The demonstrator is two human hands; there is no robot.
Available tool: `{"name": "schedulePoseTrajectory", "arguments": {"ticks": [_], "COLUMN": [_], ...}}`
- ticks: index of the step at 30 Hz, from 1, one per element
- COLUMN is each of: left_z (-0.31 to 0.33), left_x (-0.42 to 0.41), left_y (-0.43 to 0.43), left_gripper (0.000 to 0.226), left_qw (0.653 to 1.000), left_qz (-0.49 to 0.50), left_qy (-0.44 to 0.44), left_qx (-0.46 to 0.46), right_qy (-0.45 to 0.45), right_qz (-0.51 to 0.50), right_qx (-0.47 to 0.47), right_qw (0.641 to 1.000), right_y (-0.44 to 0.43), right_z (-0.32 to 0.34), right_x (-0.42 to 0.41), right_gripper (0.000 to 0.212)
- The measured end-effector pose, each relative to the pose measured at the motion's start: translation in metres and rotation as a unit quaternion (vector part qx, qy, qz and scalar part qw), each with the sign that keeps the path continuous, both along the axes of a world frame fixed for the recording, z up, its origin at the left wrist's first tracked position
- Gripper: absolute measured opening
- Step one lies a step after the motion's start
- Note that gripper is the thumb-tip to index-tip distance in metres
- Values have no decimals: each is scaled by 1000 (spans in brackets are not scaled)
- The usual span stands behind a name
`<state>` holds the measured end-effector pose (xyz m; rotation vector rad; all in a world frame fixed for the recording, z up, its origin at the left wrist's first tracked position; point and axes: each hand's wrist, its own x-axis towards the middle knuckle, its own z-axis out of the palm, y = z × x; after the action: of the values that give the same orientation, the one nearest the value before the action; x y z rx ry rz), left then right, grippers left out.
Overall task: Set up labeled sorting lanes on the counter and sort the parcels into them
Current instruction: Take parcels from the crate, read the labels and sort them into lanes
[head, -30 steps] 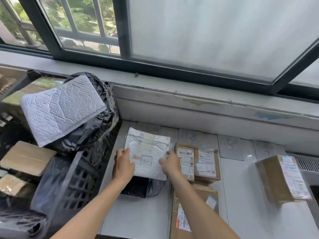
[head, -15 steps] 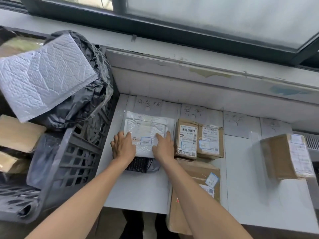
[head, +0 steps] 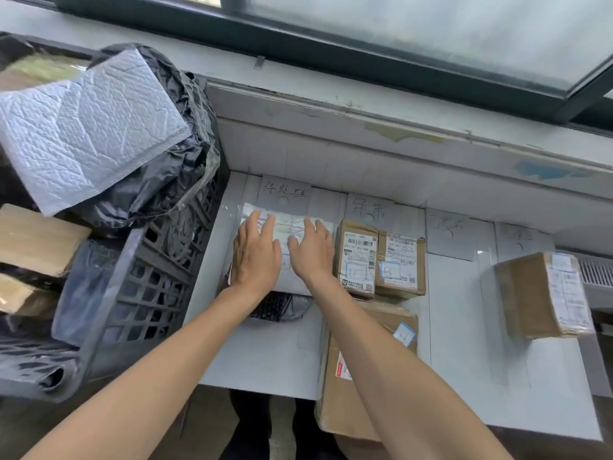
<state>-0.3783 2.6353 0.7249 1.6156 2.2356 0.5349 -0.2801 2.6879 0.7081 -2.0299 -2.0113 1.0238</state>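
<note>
White counter [head: 272, 353] under a dark-framed window, split into lanes by handwritten sheets along the back wall. Flat in the leftmost lane, just below its label sheet [head: 285, 190]: small white padded mailer [head: 295, 227], long axis seemingly running away from the body toward the wall. Directly beneath both hands, so no reach left to make. Left hand [head: 257, 254] flat on the near left half, fingers straight and spread; right hand [head: 311, 250] likewise on the right half, fingers extended, gripping nothing. Equally near, neither favoured. Poking out from under the mailer's near edge, toward the body: black poly parcel [head: 278, 307]. Likely next only a lift of both palms, with care not to drag the mailer off that slick parcel.

Next lane to the right, just beside the mailer: two small labelled cartons [head: 356, 257] side by side, with a large carton [head: 348, 393] in front, overhanging the counter edge. Further label sheets [head: 451, 234] beyond, then a lone carton [head: 540, 293] well apart at far right. Left of the counter, black slatted crate [head: 139, 293] heaped with a large white bubble mailer [head: 86, 127], black plastic bags [head: 172, 180] and brown cartons [head: 36, 237].
</note>
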Motion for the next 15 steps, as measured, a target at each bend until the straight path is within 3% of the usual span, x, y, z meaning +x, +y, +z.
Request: {"name": "schedulePoseTrajectory", "arguments": {"ticks": [5, 9, 12, 15], "left_z": [92, 151, 163, 156], "left_x": [0, -52, -125, -199], "left_y": [26, 31, 25, 14], "left_gripper": [38, 34, 37, 55], "left_qw": [967, 946, 967, 993], "left_qz": [-37, 5, 56, 42], "left_qy": [-25, -5, 53, 107], "left_qx": [251, 325, 242, -38], "right_qy": [91, 180, 214, 222], "right_qz": [8, 23, 67, 119], "right_qx": [85, 159, 202, 197], "right_qw": [992, 970, 953, 947], "right_y": [40, 49, 48, 44], "right_z": [67, 128, 163, 183], "right_x": [-29, -69, -99, -126], "right_gripper": [45, 47, 47, 46]}}
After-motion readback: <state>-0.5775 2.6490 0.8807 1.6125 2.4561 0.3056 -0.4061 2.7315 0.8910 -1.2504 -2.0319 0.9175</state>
